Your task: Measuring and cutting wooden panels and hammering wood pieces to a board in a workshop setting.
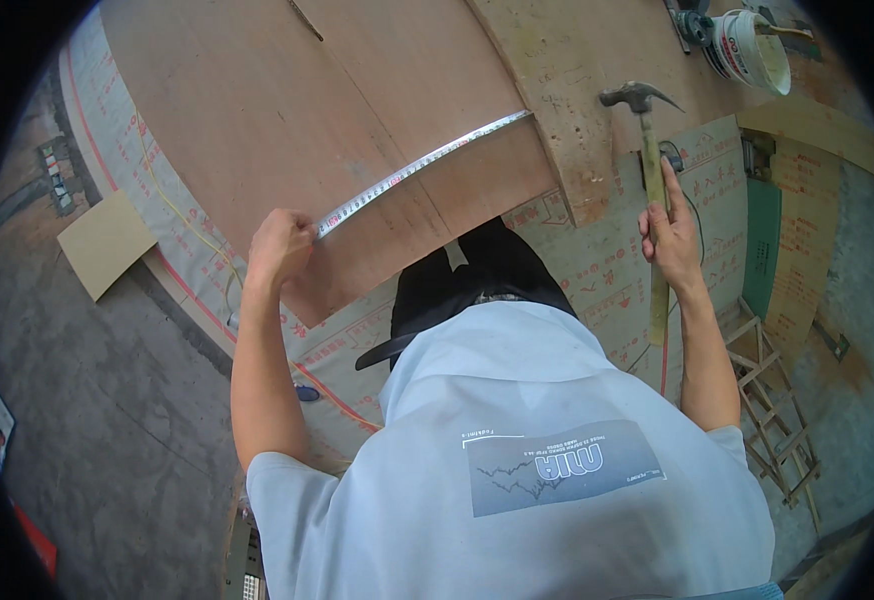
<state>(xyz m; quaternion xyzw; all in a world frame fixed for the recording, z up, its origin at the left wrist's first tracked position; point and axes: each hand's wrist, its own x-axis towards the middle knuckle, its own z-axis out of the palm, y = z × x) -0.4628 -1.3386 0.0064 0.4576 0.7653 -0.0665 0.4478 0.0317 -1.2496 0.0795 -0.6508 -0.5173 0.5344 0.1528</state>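
Observation:
A tape measure's metal blade (427, 160) lies stretched across a brown wooden board (357, 90), from my left hand to the edge of a second board (567, 110). My left hand (281, 247) is closed around the near end of the tape, and its case is hidden in the fist. On the right, my right hand (673, 235) grips a claw hammer (654, 150) by its yellowish wooden handle, with the index finger stretched along it. The hammer's dark head points away from me, over the boards' right side.
A white bucket (747, 50) stands at the far right beside dark tools. Printed protective sheeting (607, 270) covers the floor around the boards. A loose tan panel (107, 243) lies at left near a yellow cord (182, 210). A wooden ladder-like frame (772, 410) lies at lower right.

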